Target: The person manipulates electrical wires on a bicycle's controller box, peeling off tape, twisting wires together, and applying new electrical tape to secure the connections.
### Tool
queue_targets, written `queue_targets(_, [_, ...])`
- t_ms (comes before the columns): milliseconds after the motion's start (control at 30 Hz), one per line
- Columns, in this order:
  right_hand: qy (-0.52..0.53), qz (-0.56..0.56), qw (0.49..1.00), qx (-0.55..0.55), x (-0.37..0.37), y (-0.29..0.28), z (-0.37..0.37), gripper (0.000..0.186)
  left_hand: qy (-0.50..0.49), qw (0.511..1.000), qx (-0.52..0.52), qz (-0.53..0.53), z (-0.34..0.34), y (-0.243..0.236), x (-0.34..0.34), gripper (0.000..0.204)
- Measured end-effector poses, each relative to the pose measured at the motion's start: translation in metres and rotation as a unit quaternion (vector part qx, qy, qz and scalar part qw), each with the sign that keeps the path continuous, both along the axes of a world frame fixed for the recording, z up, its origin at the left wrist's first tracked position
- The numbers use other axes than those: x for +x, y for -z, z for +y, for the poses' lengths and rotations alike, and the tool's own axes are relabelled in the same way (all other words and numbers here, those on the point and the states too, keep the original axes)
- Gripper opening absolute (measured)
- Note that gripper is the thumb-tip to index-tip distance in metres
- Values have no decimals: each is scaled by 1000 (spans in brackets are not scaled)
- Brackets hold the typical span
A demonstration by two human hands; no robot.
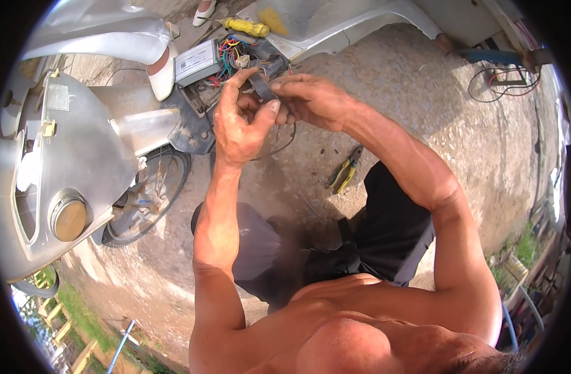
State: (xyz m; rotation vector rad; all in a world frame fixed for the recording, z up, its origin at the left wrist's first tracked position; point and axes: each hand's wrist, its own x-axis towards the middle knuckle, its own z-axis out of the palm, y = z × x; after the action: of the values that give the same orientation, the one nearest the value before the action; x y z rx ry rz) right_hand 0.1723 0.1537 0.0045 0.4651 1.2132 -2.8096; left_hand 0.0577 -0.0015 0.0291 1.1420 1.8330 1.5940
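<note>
The person's left hand (240, 128) has its grip clamped on a small black piece (262, 87), thumb and fingers bent around it. The right hand (316, 103) reaches in from the other side, its fingertips just beside the piece; whether its grip is together on anything, one cannot tell. The black piece is above the ground, near a bundle of coloured wires (230, 55) and a silver box (197, 62). A thin dark cable (293, 138) curves below the hands. A yellow-handled screwdriver (246, 27) lies beyond the wires, and pliers (344, 171) rest on the ground (397, 87), well apart from the box.
</note>
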Motion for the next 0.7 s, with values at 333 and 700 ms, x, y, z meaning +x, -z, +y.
queue_targets(333, [19, -15, 999, -30, 1, 7, 2, 23, -2, 1000, 23, -14, 7, 6, 6, 37])
queue_targets(700, [5, -75, 989, -130, 0, 6, 8, 24, -38, 956, 55, -285, 15, 19, -9, 21])
